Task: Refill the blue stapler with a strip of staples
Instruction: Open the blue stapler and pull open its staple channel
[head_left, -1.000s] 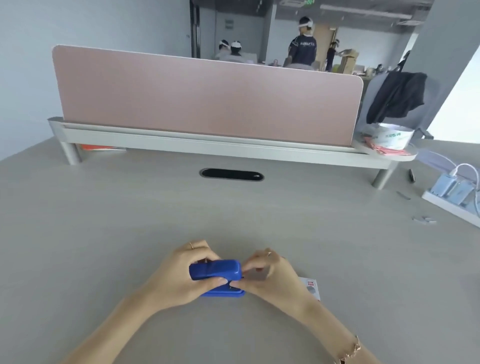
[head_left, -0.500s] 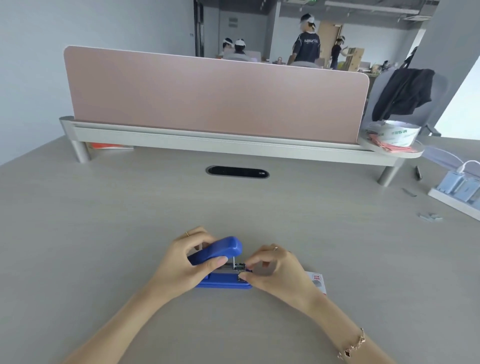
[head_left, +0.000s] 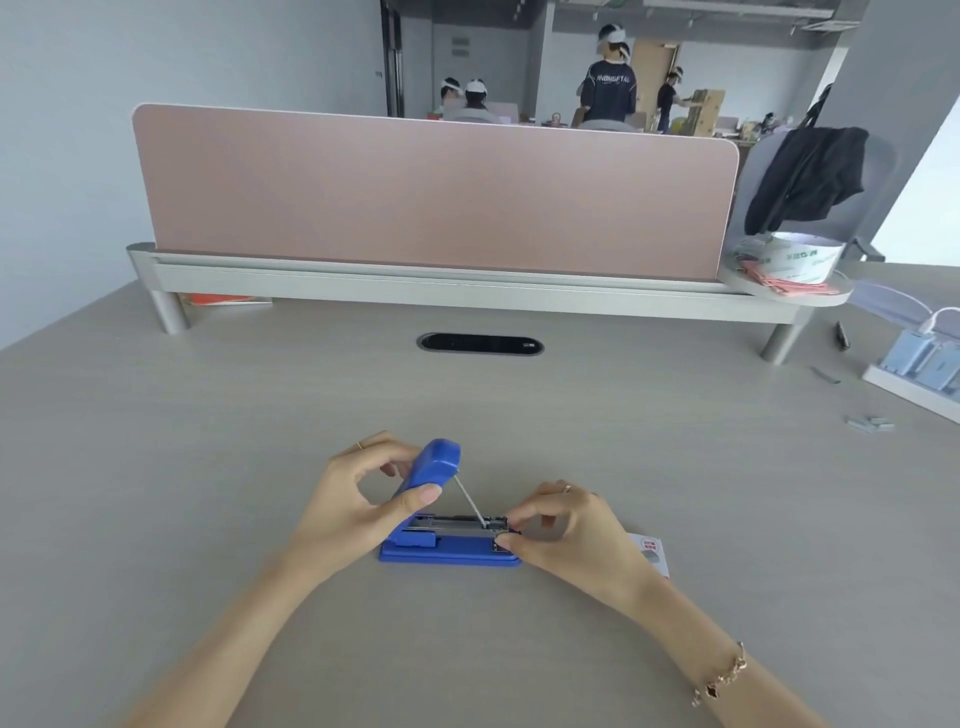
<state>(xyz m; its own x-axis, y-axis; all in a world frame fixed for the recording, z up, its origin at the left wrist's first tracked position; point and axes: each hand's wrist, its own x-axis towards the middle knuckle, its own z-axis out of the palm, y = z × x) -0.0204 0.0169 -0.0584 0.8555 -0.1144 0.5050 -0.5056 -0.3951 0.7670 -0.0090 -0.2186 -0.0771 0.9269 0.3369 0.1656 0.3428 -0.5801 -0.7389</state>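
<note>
Head view, near to far. Blue stapler: on counter, long axis left-right, lid swung up at left end, channel exposed. Left hand: closed on raised lid. Right hand: fingertips pinched at channel's right end; any strip held cannot be told. Staple box: just beside right hand, nearer it. Loose staples: far right.

Open-plan office – desk w/ pink divider, power strip

Stapler on desk, box probably just right.
</note>
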